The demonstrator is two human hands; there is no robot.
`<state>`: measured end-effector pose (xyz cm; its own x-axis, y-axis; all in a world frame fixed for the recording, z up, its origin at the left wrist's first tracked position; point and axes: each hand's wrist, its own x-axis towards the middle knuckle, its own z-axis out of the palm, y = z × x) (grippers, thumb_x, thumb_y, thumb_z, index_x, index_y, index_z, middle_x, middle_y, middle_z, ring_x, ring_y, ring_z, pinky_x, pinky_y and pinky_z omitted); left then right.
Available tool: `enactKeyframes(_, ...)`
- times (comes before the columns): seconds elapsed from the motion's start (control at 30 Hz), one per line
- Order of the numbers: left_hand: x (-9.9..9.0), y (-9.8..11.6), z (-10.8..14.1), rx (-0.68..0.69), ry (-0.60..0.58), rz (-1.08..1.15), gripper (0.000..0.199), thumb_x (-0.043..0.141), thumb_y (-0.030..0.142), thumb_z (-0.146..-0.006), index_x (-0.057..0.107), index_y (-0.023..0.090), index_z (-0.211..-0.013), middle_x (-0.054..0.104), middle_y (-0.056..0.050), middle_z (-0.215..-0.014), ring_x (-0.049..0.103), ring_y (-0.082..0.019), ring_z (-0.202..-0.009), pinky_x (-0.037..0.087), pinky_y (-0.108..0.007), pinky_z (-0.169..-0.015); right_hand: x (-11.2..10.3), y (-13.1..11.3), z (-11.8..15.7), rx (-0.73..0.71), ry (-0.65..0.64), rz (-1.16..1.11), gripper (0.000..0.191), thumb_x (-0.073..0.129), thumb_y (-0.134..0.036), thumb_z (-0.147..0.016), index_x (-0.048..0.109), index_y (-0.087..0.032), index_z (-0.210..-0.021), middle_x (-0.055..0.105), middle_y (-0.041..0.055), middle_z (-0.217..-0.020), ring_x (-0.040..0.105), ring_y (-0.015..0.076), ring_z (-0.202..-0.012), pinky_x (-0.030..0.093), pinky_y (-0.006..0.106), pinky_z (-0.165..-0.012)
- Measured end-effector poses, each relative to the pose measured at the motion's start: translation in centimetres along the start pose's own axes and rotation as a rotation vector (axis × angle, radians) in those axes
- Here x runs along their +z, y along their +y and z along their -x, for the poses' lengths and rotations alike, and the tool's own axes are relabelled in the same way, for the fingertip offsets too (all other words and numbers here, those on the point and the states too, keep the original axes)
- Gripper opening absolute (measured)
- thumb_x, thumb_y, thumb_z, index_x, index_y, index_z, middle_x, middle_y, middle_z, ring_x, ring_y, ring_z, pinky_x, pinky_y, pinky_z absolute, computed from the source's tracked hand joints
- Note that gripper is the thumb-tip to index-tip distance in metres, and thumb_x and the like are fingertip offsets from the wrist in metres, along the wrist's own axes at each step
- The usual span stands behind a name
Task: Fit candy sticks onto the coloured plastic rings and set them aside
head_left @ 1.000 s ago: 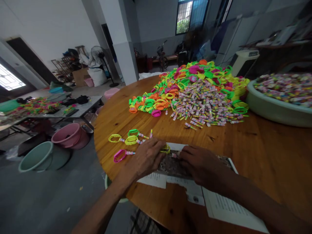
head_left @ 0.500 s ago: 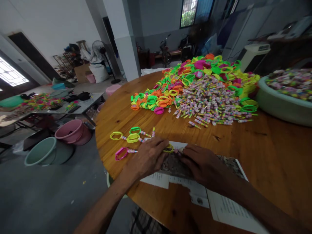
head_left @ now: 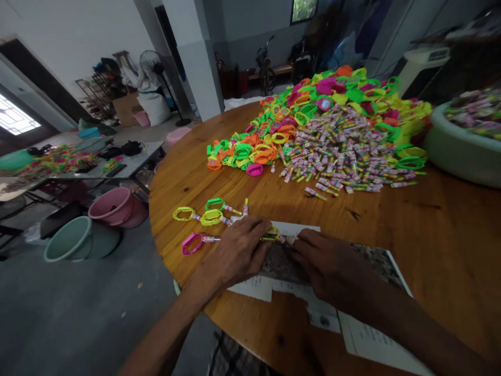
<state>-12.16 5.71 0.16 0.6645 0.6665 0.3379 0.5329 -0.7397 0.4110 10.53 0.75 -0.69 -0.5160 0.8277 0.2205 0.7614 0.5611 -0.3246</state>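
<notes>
My left hand (head_left: 243,248) is closed with its fingers bent down around a yellow toy watch (head_left: 273,233), of which only a part shows. My right hand (head_left: 326,256) pinches the end of a small wrapped candy tube (head_left: 282,239) that lies against that watch. Both hands rest over a dark speckled stone slab (head_left: 279,263); the fingertips are partly hidden. Left of my left hand lie finished-looking pairs: a pink toy watch (head_left: 191,244), a green one (head_left: 215,204) and yellow ones (head_left: 183,213), each touching a candy tube.
A heap of neon toy watches (head_left: 266,141) and a pile of candy tubes (head_left: 344,151) cover the table's far side. A pale green basin (head_left: 462,151) stands at the right. Printed paper (head_left: 379,334) lies under the slab. Buckets (head_left: 113,209) stand on the floor left.
The camera view has shifted slightly, so the heap and basin sit a little higher and farther right. Both hands stay at the yellow watch and candy tube with hardly any visible movement.
</notes>
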Motion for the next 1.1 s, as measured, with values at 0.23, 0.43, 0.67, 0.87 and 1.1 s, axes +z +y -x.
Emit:
enactKeyframes(0.23,0.3,2.0,-2.5,-0.324,-0.063,-0.060,0.033,0.049,0.046,-0.097,0.061,0.015,-0.098,0.065,-0.009,-0.094,0.062,-0.025,-0.091,0.049,-0.038,-0.079,0.8,-0.3,0.5,-0.045,0.018,0.186,0.026,0.040,-0.004,-0.083,0.058,-0.017,-0.096,0.052,0.0095,-0.091,0.045,0.0243,-0.077,0.037,0.040,-0.067)
enactKeyframes(0.43,0.6,3.0,-3.3,-0.461,-0.148,-0.097,0.028,0.050,0.044,-0.096,0.059,0.019,-0.086,0.067,-0.005,-0.090,0.060,-0.025,-0.092,0.043,-0.041,-0.082,1.8,0.3,0.5,-0.091,0.103,0.194,0.030,0.039,-0.001,-0.076,0.054,-0.018,-0.097,0.052,0.0088,-0.090,0.046,0.0236,-0.075,0.038,0.039,-0.064)
enactKeyframes(0.67,1.2,3.1,-3.1,-0.484,-0.114,-0.064,0.021,0.051,0.038,-0.094,0.058,0.020,-0.086,0.066,-0.005,-0.092,0.055,-0.027,-0.097,0.040,-0.046,-0.086,2.0,0.8,0.4,-0.116,0.146,0.170,0.031,0.038,-0.006,-0.075,0.055,-0.019,-0.098,0.056,0.0092,-0.089,0.050,0.0234,-0.073,0.041,0.038,-0.063)
enactKeyframes(0.87,0.7,1.4,-1.4,-0.387,0.106,0.012,0.023,0.057,0.042,-0.092,0.058,0.020,-0.089,0.065,-0.007,-0.095,0.054,-0.027,-0.095,0.042,-0.046,-0.082,0.0,1.7,-2.2,-0.105,0.131,-0.140,0.014,0.045,-0.024,-0.096,0.059,-0.023,-0.094,0.062,0.0052,-0.086,0.058,0.0171,-0.072,0.047,0.030,-0.062)
enactKeyframes(1.1,-5.4,-3.9,3.3,-0.410,0.142,-0.233,0.021,0.047,0.037,-0.097,0.063,0.023,-0.094,0.065,-0.007,-0.091,0.057,-0.026,-0.089,0.046,-0.044,-0.080,1.0,1.7,-12.2,-0.172,-0.070,0.005,0.015,0.050,-0.012,-0.087,0.059,-0.019,-0.094,0.059,0.0076,-0.102,0.056,0.0188,-0.086,0.043,0.032,-0.070)
